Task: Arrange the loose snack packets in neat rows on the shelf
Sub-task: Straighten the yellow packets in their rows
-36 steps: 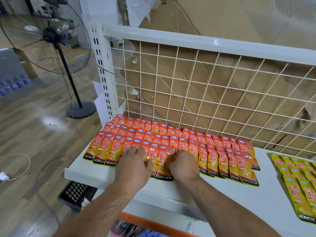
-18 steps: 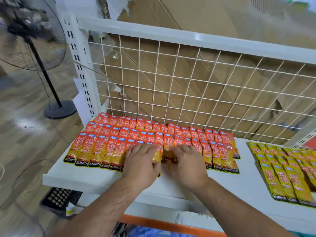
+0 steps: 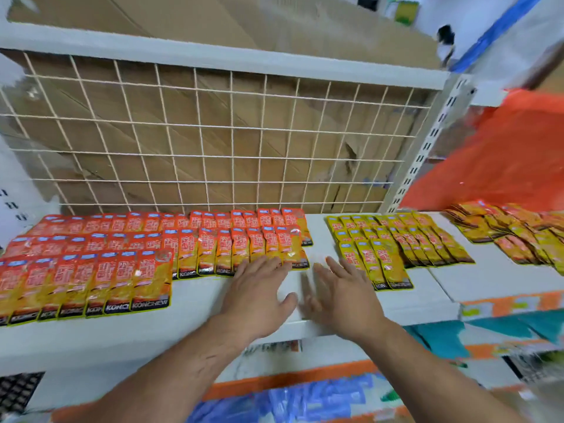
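Orange snack packets (image 3: pixel 146 254) lie in overlapping rows across the left of the white shelf (image 3: pixel 195 303). Yellow snack packets (image 3: pixel 393 245) lie in rows to the right. My left hand (image 3: pixel 259 294) is flat with straight fingers, its fingertips touching the lower edge of the rightmost orange packets. My right hand (image 3: pixel 341 297) hovers open over the bare gap between the orange and yellow groups, blurred by motion. Neither hand holds a packet.
A white wire grid (image 3: pixel 213 141) backs the shelf, with cardboard behind it. A loose heap of packets (image 3: pixel 512 230) lies on the neighbouring shelf at far right, under an orange bag (image 3: pixel 500 160). A lower shelf holds blue packets (image 3: pixel 305 401).
The view has swung right. Both hands left the orange packets they were pressing together and moved right, opening flat near the gap before the yellow rows.
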`<act>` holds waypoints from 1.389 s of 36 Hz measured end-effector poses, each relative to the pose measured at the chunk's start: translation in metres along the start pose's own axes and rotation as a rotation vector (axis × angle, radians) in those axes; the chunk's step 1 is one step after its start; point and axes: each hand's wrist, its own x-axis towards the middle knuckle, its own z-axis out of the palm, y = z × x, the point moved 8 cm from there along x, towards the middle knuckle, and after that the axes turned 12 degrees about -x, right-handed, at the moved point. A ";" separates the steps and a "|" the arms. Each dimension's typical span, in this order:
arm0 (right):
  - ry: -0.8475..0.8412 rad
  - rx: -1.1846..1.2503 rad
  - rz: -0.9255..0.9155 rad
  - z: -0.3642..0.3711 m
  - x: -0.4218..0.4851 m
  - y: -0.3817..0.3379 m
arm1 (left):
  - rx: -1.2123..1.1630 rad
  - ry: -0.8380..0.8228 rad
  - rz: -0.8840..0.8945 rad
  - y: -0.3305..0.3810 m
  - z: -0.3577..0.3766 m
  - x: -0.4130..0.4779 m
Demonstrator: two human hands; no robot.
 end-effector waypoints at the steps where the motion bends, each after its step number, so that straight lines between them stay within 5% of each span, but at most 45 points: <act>1: -0.031 0.011 0.000 0.002 -0.006 0.015 | -0.005 -0.001 0.005 0.015 0.005 0.002; 21: -0.125 0.060 0.170 -0.008 -0.103 0.310 | -0.019 -0.037 0.121 0.289 0.117 0.075; 50: -0.098 0.045 0.475 0.048 -0.031 0.557 | -0.107 -0.157 0.509 0.466 0.258 0.303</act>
